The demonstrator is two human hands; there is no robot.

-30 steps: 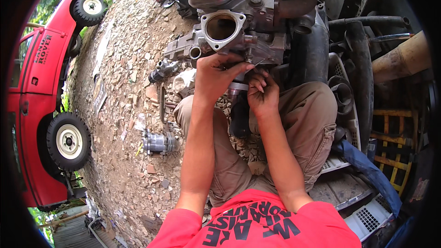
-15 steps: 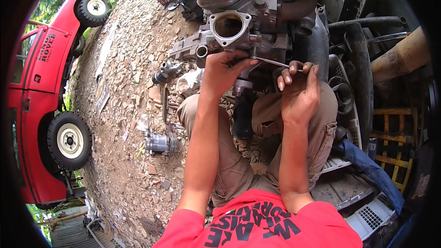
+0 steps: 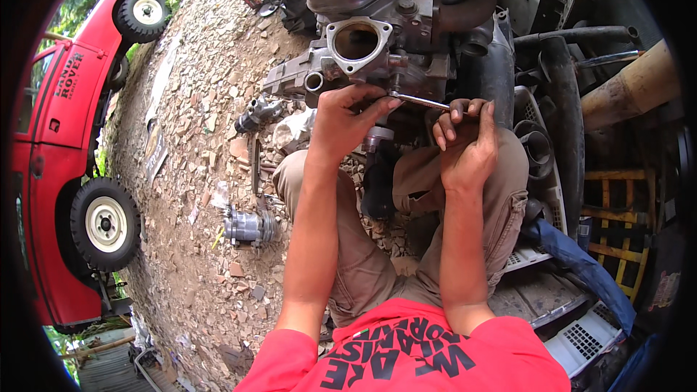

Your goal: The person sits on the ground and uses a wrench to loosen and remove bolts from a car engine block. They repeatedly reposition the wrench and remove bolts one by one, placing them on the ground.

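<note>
A slim metal wrench point(image 3: 423, 101) lies almost level in front of the engine point(image 3: 417, 25), just below a three-holed metal flange point(image 3: 359, 45) with a round opening. My left hand point(image 3: 340, 122) is closed, thumb and fingers pinched at the wrench's head end, close against the engine; its fingertips are partly hidden. My right hand point(image 3: 468, 147) grips the other end of the wrench with bent fingers. A vertical bolt or shaft stands right above the wrench's head. Below the hands, a round metal fitting point(image 3: 380, 133) shows between my knees.
On the stony ground to the left lie a cylindrical metal part point(image 3: 248, 226) and a smaller dark part point(image 3: 258, 115). A red vehicle point(image 3: 54, 152) stands farther left. Pipes point(image 3: 563, 87), a bamboo pole point(image 3: 632, 91) and a white plastic crate point(image 3: 584, 340) crowd the right side.
The wrench's right-hand end and my right hand have come slightly toward me. My left hand stays at the wrench's head. The whole view has shifted a little.
</note>
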